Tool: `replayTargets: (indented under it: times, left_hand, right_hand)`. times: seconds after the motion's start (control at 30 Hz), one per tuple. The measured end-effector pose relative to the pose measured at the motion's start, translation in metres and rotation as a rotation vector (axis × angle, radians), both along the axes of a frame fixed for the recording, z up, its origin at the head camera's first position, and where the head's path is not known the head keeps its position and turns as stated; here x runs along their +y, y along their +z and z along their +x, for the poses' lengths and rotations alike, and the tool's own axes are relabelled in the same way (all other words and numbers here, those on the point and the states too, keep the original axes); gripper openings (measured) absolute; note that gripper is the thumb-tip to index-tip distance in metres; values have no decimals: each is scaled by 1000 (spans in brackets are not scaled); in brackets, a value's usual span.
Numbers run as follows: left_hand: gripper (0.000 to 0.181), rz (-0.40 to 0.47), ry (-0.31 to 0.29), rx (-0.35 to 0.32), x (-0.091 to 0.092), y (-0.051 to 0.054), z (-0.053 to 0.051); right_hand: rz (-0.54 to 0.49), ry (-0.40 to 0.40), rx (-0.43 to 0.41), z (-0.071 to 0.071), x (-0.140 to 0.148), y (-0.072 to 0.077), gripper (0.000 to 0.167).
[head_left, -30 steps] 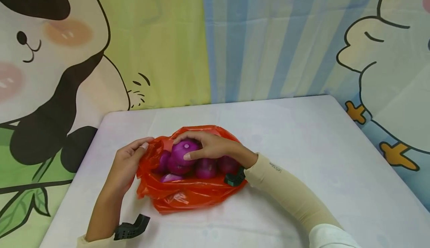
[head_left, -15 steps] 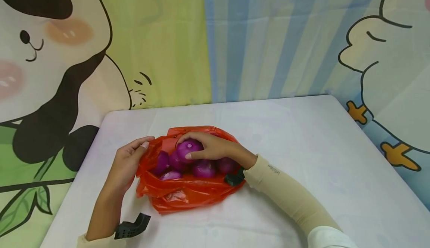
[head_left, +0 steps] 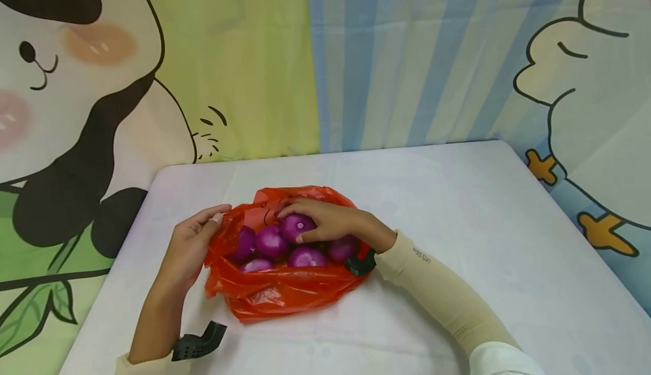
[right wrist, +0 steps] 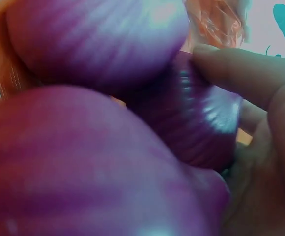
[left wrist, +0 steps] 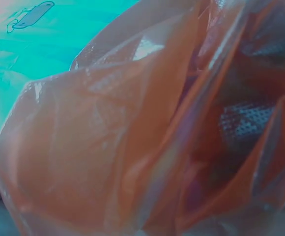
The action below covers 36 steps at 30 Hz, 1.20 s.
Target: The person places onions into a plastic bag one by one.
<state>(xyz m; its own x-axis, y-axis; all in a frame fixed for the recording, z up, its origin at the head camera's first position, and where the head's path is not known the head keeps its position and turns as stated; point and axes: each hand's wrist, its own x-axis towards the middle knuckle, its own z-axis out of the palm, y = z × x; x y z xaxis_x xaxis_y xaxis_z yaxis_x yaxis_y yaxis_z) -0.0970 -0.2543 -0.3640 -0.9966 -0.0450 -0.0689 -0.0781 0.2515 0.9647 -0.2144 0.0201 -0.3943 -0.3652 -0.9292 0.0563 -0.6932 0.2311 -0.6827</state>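
Observation:
A red plastic bag (head_left: 285, 299) lies with its mouth spread on the table, and several purple onions (head_left: 272, 243) sit inside it. My left hand (head_left: 190, 245) pinches the bag's left rim between thumb and fingers; the left wrist view is filled by the bag's film (left wrist: 83, 147). Reaching in from the right, my right hand (head_left: 330, 219) has its thumb and fingers curled round one onion (head_left: 296, 227) at the top of the pile. In the right wrist view the thumb (right wrist: 231, 66) lies against that onion (right wrist: 201, 118), with two other onions nearer the camera.
The bag stands on a white-covered table (head_left: 432, 211). Behind it hangs a printed curtain (head_left: 244, 70) with a panda and a pale bird. Dark wrist camera mounts (head_left: 199, 342) sit on both forearms, the right one against the bag's edge.
My right hand has shifted a little to the right with the onion, which leaves the onion to its left in fuller view. My left hand stays at the bag's rim.

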Motion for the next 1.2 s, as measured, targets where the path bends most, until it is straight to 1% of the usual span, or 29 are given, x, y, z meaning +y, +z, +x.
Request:
replayTargets:
  times: [0.17,0.23,0.3,0.43,0.5,0.6,0.7,0.77,0.83,0.9,0.97,1.0,1.07,1.2]
  left_hand:
    - [50,-4,8,-7,1,2,0]
    - [50,-1,6,-9,1,3,0]
    - [50,0,4,-10,1,3,0]
    - [49,-6,8,-13,1,5,0]
    - [48,-10,14,-9,0,5,-1]
    - [46,-20,25,5,-1,4,-2]
    - [44,-26,37,14,-3,3,-2]
    - [44,-25,44,20,-4,2,-2]
    - [46,-22,47,27,-6,2,-3]
    - [47,-20,48,35,-7,1,-3]
    - [48,-23,48,41,-7,1,-3]
    - [48,-18,48,39,-7,1,-3]
    - [49,7,45,30,-7,1,-2]
    - [50,52,42,-2,-6,2,-1]
  right_hand:
    - [178,-2,105,2,3,1,65]
    - [223,-3,113,3,4,1,71]
    - [232,-10,97,4,5,2,75]
    - [164,-47,24,5,11,5,76]
    - [100,-77,-16,5,15,8,74]
    - [3,-145,-59,5,26,13,70]
    - [-124,-195,-90,6,38,19,60]
    - [-206,-219,-70,6,47,21,52]
    - [-255,-246,-12,7,56,22,45]
    - [-251,-276,59,10,64,23,42]
    - [-213,-310,129,14,73,21,43]
    - [-198,-327,149,16,76,21,44]
    - [-202,-371,159,20,84,17,47]
    - [-289,-520,157,20,97,8,51]
